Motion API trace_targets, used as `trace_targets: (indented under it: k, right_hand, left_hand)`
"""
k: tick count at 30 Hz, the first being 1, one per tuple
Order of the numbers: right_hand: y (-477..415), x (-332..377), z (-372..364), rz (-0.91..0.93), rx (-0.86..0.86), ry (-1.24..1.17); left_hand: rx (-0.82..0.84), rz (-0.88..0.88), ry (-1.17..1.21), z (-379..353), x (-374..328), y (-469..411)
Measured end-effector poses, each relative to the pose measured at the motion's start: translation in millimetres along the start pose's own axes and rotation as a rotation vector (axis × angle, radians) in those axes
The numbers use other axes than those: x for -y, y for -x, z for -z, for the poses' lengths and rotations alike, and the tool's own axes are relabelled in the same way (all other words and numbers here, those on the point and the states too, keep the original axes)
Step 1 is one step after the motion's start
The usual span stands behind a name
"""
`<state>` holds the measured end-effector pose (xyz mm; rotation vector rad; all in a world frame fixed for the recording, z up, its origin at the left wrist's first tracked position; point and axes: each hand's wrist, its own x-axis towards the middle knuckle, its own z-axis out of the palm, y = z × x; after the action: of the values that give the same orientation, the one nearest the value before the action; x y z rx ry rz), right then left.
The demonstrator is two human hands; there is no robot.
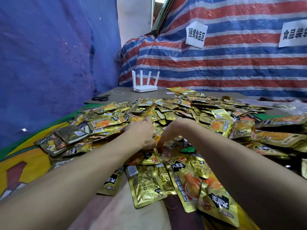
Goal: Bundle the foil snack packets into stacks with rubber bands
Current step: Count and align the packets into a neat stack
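A wide heap of gold foil snack packets (182, 112) covers the table, and several loose packets (184, 178) lie close to me. My left hand (142, 133) reaches into the middle of the heap with its fingers curled round a few packets. My right hand (166, 135) is bent down at the wrist right beside it. Its fingers pinch packets at the same spot, with the fingertips partly buried. A brown rubber band (172, 202) lies on the surface near the front, between the loose packets.
A white router (144, 87) with four antennas stands at the back of the table, and black scissors (100, 97) lie to its left. A blue tarp hangs on the left. A striped tarp (232, 63) with paper signs hangs behind. A clear plastic bag (294, 107) lies at far right.
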<state>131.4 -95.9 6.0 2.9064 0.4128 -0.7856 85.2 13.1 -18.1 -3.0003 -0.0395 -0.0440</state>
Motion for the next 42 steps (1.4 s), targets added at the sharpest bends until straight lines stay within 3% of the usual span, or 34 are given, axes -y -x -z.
trace_targets:
  k: [7,12,16,22,24,27,33,38,42]
  right_hand:
    - [1.1,1.0,4.1,-0.045,-0.045,-0.106]
    - [-0.5,10.8,2.5,-0.024,-0.084,-0.026]
    - [-2.4,19.7,-5.7,-0.048,-0.032,-0.207]
    - [8.3,9.1,-2.1,-0.080,-0.293,-0.178]
    - [14.7,2.7,-6.4,-0.094,-0.359,-0.290]
    - [20.8,-6.5,-13.3,-0.005,-0.328,-0.433]
    - [15.1,-22.4,-25.1,0.005,-0.547,-1.157]
    - [17.8,-24.7,-33.2,0.219,-0.406,-1.710]
    - [22.1,-22.5,-36.6,0.353,-0.339,-2.011]
  left_hand:
    - [0.229,-0.037,-0.126,23.6,11.2,5.2]
    - [0.036,-0.043,-0.100,2.2,16.8,7.2]
    - [-0.097,-0.038,-0.059,-3.9,20.4,10.6]
    - [-0.134,-0.028,0.405,26.3,36.7,14.4]
    - [-0.148,-0.009,0.548,34.0,41.6,16.6]
    - [-0.214,0.023,0.663,41.4,49.9,19.6]
    - [-0.392,0.104,0.993,48.5,61.7,18.9]
    - [-0.544,0.170,1.309,45.5,58.7,15.0]
    - [-0.551,0.169,1.501,39.2,47.1,15.4]
